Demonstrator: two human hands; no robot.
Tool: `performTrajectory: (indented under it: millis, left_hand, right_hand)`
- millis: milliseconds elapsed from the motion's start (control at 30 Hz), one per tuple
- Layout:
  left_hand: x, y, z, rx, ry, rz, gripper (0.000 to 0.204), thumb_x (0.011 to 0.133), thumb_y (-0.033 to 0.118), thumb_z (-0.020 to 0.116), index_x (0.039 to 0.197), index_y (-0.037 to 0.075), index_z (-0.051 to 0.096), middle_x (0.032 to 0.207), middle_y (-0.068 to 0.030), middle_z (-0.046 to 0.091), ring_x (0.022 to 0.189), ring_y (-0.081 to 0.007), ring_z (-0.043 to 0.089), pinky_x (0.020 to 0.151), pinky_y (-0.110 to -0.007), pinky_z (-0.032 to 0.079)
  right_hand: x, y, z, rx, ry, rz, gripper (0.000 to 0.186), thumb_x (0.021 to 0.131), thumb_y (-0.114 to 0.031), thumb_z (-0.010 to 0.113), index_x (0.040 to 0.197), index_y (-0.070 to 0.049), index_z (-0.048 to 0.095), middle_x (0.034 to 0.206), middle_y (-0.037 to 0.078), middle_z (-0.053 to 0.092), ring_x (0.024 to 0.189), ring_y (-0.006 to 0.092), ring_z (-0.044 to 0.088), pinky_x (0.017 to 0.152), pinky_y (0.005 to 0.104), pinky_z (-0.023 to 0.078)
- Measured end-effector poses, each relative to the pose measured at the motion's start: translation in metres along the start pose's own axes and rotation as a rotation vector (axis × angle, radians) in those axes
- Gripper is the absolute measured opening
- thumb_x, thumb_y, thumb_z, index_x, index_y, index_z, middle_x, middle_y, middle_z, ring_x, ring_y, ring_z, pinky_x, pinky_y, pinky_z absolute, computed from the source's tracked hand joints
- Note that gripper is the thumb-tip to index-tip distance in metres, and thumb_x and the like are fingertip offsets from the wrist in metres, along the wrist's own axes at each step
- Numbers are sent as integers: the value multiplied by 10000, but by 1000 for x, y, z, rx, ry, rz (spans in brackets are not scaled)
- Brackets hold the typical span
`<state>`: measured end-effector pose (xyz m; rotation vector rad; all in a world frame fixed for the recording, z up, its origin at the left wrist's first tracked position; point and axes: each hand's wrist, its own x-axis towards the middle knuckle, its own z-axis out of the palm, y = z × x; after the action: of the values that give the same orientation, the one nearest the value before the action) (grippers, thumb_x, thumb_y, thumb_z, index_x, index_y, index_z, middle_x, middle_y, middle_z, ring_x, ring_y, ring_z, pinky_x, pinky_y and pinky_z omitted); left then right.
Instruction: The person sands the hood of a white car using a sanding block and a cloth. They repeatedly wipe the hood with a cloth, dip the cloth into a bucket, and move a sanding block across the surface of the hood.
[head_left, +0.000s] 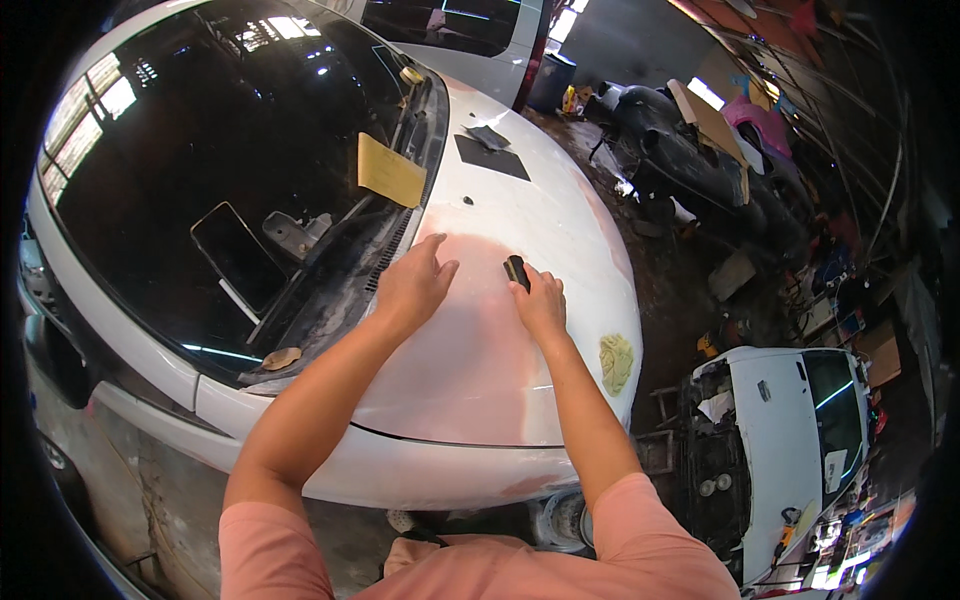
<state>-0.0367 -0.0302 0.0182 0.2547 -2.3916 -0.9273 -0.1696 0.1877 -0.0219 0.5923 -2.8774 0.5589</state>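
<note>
A white car hood with patches of pinkish filler or primer lies in front of me. My right hand grips a small black sanding block with a yellowish edge, close to the pinkish area. To its left, my left hand hovers over or rests lightly on the hood, thumb and fingers apart and nothing in them; contact is hard to judge. Farther up lie a dark sandpaper sheet and a smaller folded grey piece. A crumpled yellow-green cloth sits near the hood's right edge.
A yellow sheet leans at the windshield base, near a phone-like dark slab. A whitish bucket stands below the front fender. Dark car parts are piled at the far right; another white vehicle is nearer.
</note>
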Motion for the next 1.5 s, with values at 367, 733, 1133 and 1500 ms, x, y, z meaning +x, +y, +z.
performTrajectory:
  millis: [367,733,1133,1500]
  left_hand:
    - [-7,-28,2,425,-247,147,194,967,213,703,1069,48,697,1020,-147,708,980,-353,718,791,-477,603]
    - [-14,-42,15,387,-225,209,141,951,195,698,985,58,703,973,-123,708,929,-323,723,735,-456,604]
    - [-6,-38,19,386,-157,234,141,948,213,708,951,72,699,942,-114,707,907,-317,732,728,-461,604]
    - [2,-26,17,393,-168,265,144,964,207,684,958,64,697,925,-122,713,899,-328,736,750,-459,611]
  right_hand:
    - [-35,28,36,136,-29,-214,495,1036,-326,650,1443,-46,663,1267,219,636,1178,420,564,1035,490,474]
    - [51,21,66,186,17,-365,483,1038,-314,640,1448,-60,663,1207,194,644,1113,379,581,1003,489,442]
    - [72,13,47,84,-38,-283,512,1032,-402,651,1430,-82,680,1225,171,655,1118,387,630,979,479,524]
    - [140,25,47,211,26,-384,476,1023,-360,676,1388,-57,701,1138,168,664,1077,378,639,946,458,525]
